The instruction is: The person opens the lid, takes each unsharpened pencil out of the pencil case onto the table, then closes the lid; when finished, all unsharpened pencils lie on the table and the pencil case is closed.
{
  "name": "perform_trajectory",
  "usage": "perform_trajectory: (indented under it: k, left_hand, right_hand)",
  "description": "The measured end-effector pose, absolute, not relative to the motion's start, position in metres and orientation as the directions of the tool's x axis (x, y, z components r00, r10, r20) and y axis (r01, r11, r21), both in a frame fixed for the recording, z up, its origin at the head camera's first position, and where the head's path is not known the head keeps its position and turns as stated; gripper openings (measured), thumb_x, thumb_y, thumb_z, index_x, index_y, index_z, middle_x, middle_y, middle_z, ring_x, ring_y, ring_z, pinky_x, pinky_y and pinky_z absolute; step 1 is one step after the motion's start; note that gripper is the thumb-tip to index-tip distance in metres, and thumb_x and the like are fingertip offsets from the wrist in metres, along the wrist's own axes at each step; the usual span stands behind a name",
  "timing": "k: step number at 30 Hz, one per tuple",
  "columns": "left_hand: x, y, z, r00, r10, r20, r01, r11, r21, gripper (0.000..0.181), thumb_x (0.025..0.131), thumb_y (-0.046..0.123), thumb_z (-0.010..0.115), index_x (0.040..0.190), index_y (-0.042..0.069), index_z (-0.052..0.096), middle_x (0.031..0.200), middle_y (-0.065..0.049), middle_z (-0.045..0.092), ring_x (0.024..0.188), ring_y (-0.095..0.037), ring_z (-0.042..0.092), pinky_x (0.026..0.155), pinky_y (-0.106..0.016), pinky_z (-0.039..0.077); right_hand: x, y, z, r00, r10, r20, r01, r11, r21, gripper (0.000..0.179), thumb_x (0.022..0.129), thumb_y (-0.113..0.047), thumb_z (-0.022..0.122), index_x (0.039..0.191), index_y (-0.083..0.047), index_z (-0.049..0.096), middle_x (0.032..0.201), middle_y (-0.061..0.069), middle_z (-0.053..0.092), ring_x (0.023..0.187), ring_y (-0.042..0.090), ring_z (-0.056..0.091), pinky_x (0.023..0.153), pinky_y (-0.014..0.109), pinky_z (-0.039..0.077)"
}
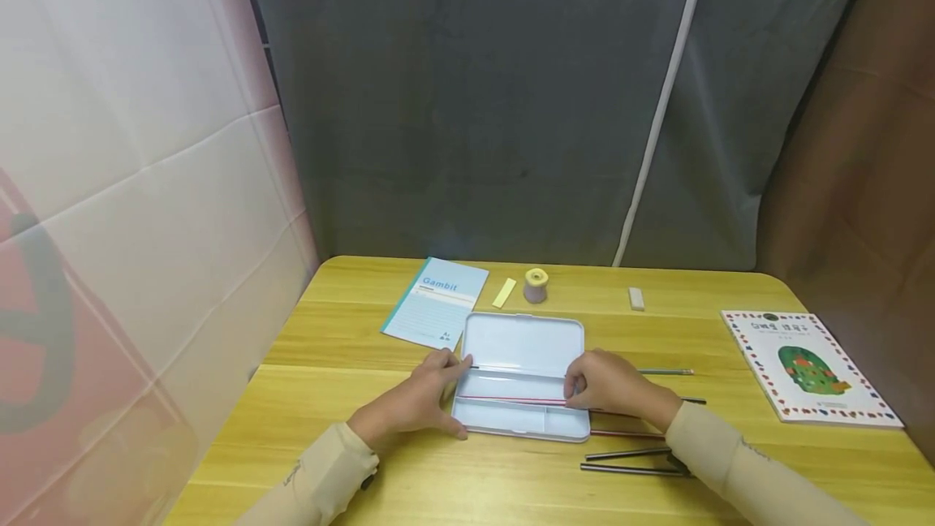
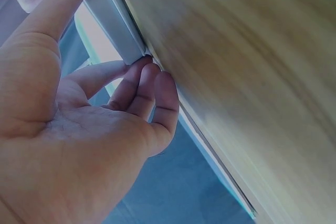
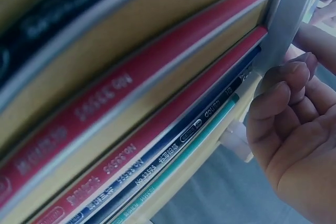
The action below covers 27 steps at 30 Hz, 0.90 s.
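Note:
A white metal pencil case (image 1: 522,343) lies with its lid raised, its lower part split into compartments. My left hand (image 1: 412,396) grips its left end, thumb along the front edge and fingers by the hinge. In the left wrist view, curled fingers (image 2: 167,95) press against the case's side. A red pencil (image 1: 511,399) lies lengthwise over the case. My right hand (image 1: 606,384) pinches its right end above the case, fingertips curled. Close by on the table, several pencils lie to the right, among them a green pencil (image 3: 178,156) and another red pencil (image 3: 131,82).
Behind the case are a Gambit notebook (image 1: 438,299), a yellow strip (image 1: 504,293), a small yellow-topped object (image 1: 536,286) and a white eraser (image 1: 636,299). A picture book (image 1: 814,368) lies at the right. Dark pencils (image 1: 631,470) rest near my right sleeve.

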State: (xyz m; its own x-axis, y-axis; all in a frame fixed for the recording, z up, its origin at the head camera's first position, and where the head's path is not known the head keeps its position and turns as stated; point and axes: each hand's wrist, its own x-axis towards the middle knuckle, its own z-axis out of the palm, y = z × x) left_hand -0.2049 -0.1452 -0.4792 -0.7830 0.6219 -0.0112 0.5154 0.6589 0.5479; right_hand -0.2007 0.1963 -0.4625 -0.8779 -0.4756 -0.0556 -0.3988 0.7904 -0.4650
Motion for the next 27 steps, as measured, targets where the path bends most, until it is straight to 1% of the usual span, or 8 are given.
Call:
perform_trajectory:
  k: [5, 10, 14, 19, 24, 27]
  left_hand:
    - [-0.204, -0.145, -0.479, -0.785, 0.619, -0.018, 0.508, 0.660, 0.554, 0.115, 0.069, 0.030, 0.102, 0.159, -0.005, 0.041, 0.126, -0.009, 0.051, 0.112, -0.018, 0.038, 0.099, -0.036, 0.045]
    - [-0.204, -0.144, -0.478, -0.787, 0.616, -0.021, 0.502, 0.661, 0.557, 0.114, 0.069, 0.031, 0.101, 0.160, -0.005, 0.041, 0.126, -0.008, 0.051, 0.112, -0.018, 0.038, 0.099, -0.037, 0.045]
    - [-0.204, -0.145, -0.479, -0.781, 0.624, -0.014, 0.513, 0.653, 0.557, 0.115, 0.069, 0.031, 0.101, 0.159, -0.006, 0.041, 0.126, -0.008, 0.051, 0.112, -0.018, 0.038, 0.098, -0.036, 0.045]
    - [-0.204, -0.146, -0.478, -0.777, 0.630, -0.007, 0.520, 0.648, 0.556, 0.115, 0.069, 0.031, 0.101, 0.159, -0.007, 0.040, 0.126, -0.009, 0.051, 0.113, -0.018, 0.039, 0.101, -0.038, 0.046]
    - [-0.203, -0.146, -0.476, -0.779, 0.627, -0.005, 0.518, 0.647, 0.560, 0.115, 0.069, 0.031, 0.101, 0.159, -0.007, 0.041, 0.126, -0.009, 0.051, 0.113, -0.019, 0.039, 0.101, -0.039, 0.046]
    - [-0.204, -0.147, -0.477, -0.778, 0.628, -0.006, 0.518, 0.647, 0.561, 0.116, 0.069, 0.032, 0.101, 0.159, -0.007, 0.040, 0.126, -0.008, 0.051, 0.113, -0.018, 0.039, 0.100, -0.037, 0.045]
  right_hand:
    - [-0.201, 0.196, -0.465, -0.874, -0.485, -0.035, -0.419, 0.788, -0.451, 0.022, 0.084, -0.014, 0.089, 0.072, -0.021, 0.073, 0.068, -0.013, 0.062, 0.065, 0.003, 0.050, 0.060, 0.021, 0.044]
    - [-0.200, 0.196, -0.465, -0.861, -0.509, -0.025, -0.449, 0.781, -0.434, 0.020, 0.087, -0.012, 0.086, 0.075, -0.019, 0.073, 0.069, -0.012, 0.060, 0.065, 0.002, 0.049, 0.060, 0.021, 0.044]
    - [-0.199, 0.197, -0.467, -0.846, -0.533, -0.013, -0.480, 0.771, -0.419, 0.018, 0.089, -0.013, 0.085, 0.078, -0.018, 0.072, 0.069, -0.012, 0.058, 0.064, 0.001, 0.047, 0.059, 0.020, 0.043]
    - [-0.198, 0.199, -0.469, -0.835, -0.550, 0.023, -0.511, 0.759, -0.402, 0.016, 0.091, -0.015, 0.083, 0.081, -0.019, 0.071, 0.071, -0.012, 0.058, 0.065, -0.001, 0.045, 0.060, 0.020, 0.042]
    - [-0.196, 0.204, -0.467, -0.845, -0.533, 0.046, -0.499, 0.754, -0.428, 0.013, 0.093, -0.015, 0.081, 0.086, -0.018, 0.070, 0.075, -0.012, 0.059, 0.067, -0.001, 0.046, 0.061, 0.020, 0.043]
    - [-0.193, 0.209, -0.464, -0.853, -0.518, 0.057, -0.485, 0.749, -0.451, 0.011, 0.095, -0.015, 0.079, 0.088, -0.016, 0.071, 0.072, -0.011, 0.056, 0.065, 0.000, 0.045, 0.059, 0.020, 0.041]
